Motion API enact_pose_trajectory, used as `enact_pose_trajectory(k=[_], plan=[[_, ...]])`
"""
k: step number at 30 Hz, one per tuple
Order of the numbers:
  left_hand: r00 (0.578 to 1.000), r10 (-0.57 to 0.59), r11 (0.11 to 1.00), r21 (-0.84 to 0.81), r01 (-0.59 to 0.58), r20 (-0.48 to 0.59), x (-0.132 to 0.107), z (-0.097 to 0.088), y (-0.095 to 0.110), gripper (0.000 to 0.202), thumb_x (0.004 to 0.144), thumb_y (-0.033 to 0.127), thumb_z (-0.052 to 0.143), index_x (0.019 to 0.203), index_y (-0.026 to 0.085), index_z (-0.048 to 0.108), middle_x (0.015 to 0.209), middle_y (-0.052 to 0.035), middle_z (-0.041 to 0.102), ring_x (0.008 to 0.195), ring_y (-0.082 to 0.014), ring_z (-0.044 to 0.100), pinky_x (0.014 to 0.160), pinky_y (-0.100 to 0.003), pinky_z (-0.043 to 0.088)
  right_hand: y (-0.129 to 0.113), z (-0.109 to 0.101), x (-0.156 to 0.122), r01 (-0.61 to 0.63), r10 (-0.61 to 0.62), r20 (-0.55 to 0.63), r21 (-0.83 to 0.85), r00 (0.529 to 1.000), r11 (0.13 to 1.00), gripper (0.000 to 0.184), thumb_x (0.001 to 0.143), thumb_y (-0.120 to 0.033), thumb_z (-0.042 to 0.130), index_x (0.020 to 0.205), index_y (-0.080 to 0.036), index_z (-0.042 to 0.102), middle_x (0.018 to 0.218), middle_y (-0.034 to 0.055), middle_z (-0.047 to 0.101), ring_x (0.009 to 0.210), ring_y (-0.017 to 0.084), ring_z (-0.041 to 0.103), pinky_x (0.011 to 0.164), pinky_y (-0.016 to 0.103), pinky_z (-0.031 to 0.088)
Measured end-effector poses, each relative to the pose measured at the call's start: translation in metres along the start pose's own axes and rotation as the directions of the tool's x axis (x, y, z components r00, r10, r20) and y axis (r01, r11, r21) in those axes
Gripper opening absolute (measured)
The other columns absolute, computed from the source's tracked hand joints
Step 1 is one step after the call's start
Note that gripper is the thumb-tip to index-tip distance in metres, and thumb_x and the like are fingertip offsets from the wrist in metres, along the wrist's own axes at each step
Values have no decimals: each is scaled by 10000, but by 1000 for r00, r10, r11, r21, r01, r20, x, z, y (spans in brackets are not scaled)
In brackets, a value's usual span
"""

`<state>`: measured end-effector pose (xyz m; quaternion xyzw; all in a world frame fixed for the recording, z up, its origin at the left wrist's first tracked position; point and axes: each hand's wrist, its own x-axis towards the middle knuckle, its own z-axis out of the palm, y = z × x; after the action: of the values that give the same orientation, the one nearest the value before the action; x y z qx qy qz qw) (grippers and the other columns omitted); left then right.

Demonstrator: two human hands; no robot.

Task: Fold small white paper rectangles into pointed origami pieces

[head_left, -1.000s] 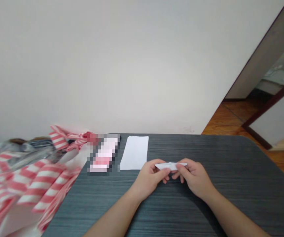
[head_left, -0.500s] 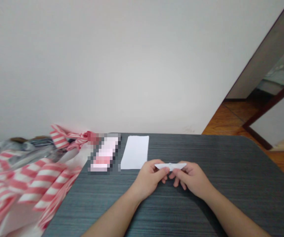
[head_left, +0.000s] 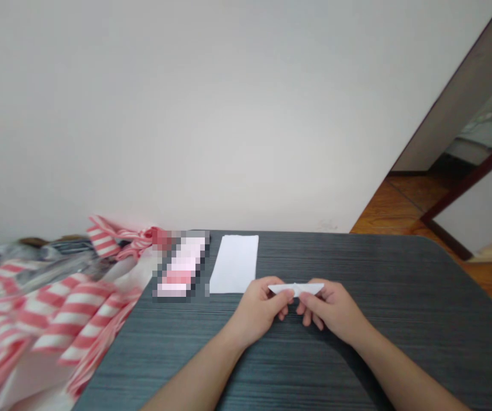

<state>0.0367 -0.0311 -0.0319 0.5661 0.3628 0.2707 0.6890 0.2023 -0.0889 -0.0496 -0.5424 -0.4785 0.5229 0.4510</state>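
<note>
A small folded white paper piece [head_left: 296,289] is pinched between both my hands just above the dark grey table [head_left: 400,319]. My left hand [head_left: 261,311] grips its left end with curled fingers. Its right end sits in the closed fingers of my right hand [head_left: 331,311]. The paper is a narrow, flat strip with pointed ends; its underside is hidden by my fingers.
A flat white sheet of paper [head_left: 234,264] lies beyond my left hand. A blurred pink and white object [head_left: 181,268] lies left of it. Red and white striped cloth [head_left: 49,319] is piled at the table's left edge. A wall stands behind; a doorway opens at right.
My right fingers have shifted slightly on the folded paper. Both hands stay in the same place, still holding it.
</note>
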Motion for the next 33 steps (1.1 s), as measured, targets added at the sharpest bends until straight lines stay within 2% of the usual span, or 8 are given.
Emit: enact_pose_trajectory(k=[5,10,19,25,33], plan=[[1000,-7,999,32,7,11,0,0,-1,273,759,388,668,645,149,600,486,18,558,453,-98,472,459,-203,339,0,-1,0,-14,15,17,-29,1000,999,267,814,-393,632,690,-161,582,547,-6,647,329,71,483,304,175,317],[1000,-15,998,58,14,12,1,-1,-4,263,766,384,665,665,149,601,483,24,554,444,-96,469,443,-198,331,0,-1,0,-18,18,20,-28,1000,999,239,819,-365,624,705,-168,554,576,2,662,389,91,553,328,171,345],[998,-28,1000,-1,29,49,3,-3,-9,248,741,375,702,745,134,644,544,8,598,476,-97,498,476,-203,373,6,-2,1,-4,4,9,-15,1000,1000,249,827,-373,617,704,-168,547,570,-1,657,382,85,533,332,172,336],[998,-42,997,67,40,36,2,-4,-7,253,765,351,675,639,146,596,501,18,574,449,-89,480,455,-195,351,3,0,1,-16,16,10,-1,1000,1000,246,810,-384,631,713,-173,552,568,-12,642,352,73,489,313,173,319],[998,-43,995,91,39,46,2,-4,-8,250,776,364,661,668,147,597,515,15,585,457,-95,490,457,-198,359,3,-1,0,-16,16,2,-63,1000,998,185,827,-318,615,722,-171,574,574,-8,648,359,70,471,326,171,306]])
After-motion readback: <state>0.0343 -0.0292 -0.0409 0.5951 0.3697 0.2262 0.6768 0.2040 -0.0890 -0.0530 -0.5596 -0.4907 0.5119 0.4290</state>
